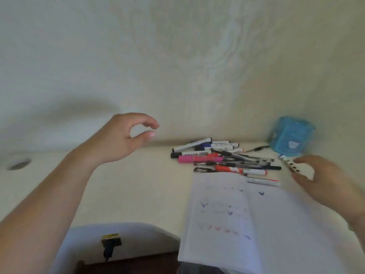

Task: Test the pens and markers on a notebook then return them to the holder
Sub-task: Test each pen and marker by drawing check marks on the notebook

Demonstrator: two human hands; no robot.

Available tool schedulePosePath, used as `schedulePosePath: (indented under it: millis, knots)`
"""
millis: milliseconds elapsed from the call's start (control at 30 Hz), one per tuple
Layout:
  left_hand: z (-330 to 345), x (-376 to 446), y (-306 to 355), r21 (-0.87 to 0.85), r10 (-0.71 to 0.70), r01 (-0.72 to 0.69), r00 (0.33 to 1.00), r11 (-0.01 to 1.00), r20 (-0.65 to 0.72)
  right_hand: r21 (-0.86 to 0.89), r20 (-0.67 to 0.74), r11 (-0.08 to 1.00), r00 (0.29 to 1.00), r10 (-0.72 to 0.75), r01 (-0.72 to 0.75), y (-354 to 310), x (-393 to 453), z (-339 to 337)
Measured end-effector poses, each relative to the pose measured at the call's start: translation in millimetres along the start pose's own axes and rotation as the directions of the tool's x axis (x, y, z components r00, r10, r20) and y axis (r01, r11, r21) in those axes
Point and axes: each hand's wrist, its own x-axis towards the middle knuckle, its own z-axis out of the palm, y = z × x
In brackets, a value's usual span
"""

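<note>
An open notebook (256,218) with coloured test marks lies on the pale desk (138,184). Behind it is a pile of pens and markers (221,158), among them a pink marker (199,159) and an orange one (229,169). The blue translucent holder (291,136) stands at the back right. A white marker with black squares (288,163) lies just in front of the holder. My right hand (327,180), blurred, has thumb and fingers spread around that marker's near end, with a gap between them. My left hand (126,137) is raised above the desk, fingers loosely curled, holding nothing.
A wall rises directly behind the desk. There is a round cable hole (19,165) in the desk at the far left. A small dark pen (257,148) lies left of the holder. A thin red-tipped pen (262,181) rests on the notebook's top edge.
</note>
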Motion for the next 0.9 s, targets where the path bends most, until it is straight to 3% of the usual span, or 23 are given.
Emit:
schedulePosePath:
  millis: [33, 133, 267, 367, 533, 600, 667, 733, 800, 833, 900]
  knots:
    - [15.7, 16.1, 15.0, -0.027, 0.037, -0.038, 0.999, 0.999, -0.021, -0.05, 0.024, 0.999, 1.0, 0.01, -0.009, 18.5, 1.2, 6.6]
    - [75.9, 58.8, 59.5, -0.102, 0.162, -0.162, 0.987, 0.981, -0.014, 0.014, 0.048, 0.997, 0.996, 0.075, -0.076, 47.8, 4.2, 27.4]
    - [167.0, 90.4, 88.3, 0.097, 0.279, -0.304, 0.937, 0.948, 0.211, 0.032, -0.07, 0.992, 0.99, 0.125, -0.123, 70.5, 16.0, 39.1]
    - [200.7, 96.1, 72.7, 0.19, 0.212, -0.267, 0.94, 0.945, 0.267, -0.018, -0.167, 0.972, 0.959, 0.227, -0.233, 93.9, 11.2, 25.9]
    - [206.2, 90.2, 48.9, 0.057, 0.179, -0.198, 0.952, 0.978, 0.247, -0.153, -0.135, 0.908, 0.918, 0.372, -0.39, 107.5, -0.3, 5.0]
    - [205.8, 87.4, 51.8, 0.037, 0.202, -0.214, 0.958, 0.976, 0.204, -0.25, -0.206, 0.907, 0.934, 0.292, -0.339, 89.2, -1.9, 2.4]
    - [206.9, 83.4, 60.9, 0.021, 0.273, -0.281, 0.946, 0.96, 0.172, -0.302, -0.229, 0.942, 0.971, 0.076, -0.145, 52.8, -1.4, 3.5]
    - [205.1, 76.7, 75.9, -0.078, 0.324, -0.315, 0.925, 0.946, 0.197, -0.198, -0.031, 0.977, 0.996, -0.089, 0.081, 12.0, -0.1, 8.1]
    - [195.7, 69.7, 90.2, -0.217, 0.331, -0.267, 0.871, 0.939, 0.362, -0.131, 0.174, 0.972, 0.97, -0.169, 0.193, -8.8, 0.9, 22.3]
    - [189.4, 67.6, 96.2, -0.266, 0.343, -0.237, 0.803, 0.934, 0.487, -0.146, 0.207, 0.963, 0.959, -0.193, 0.225, -10.8, 1.0, 29.4]
    - [176.1, 65.1, 105.1, -0.343, 0.363, -0.154, 0.599, 0.927, 0.713, -0.146, 0.213, 0.962, 0.957, -0.195, 0.228, -7.5, 0.5, 35.7]
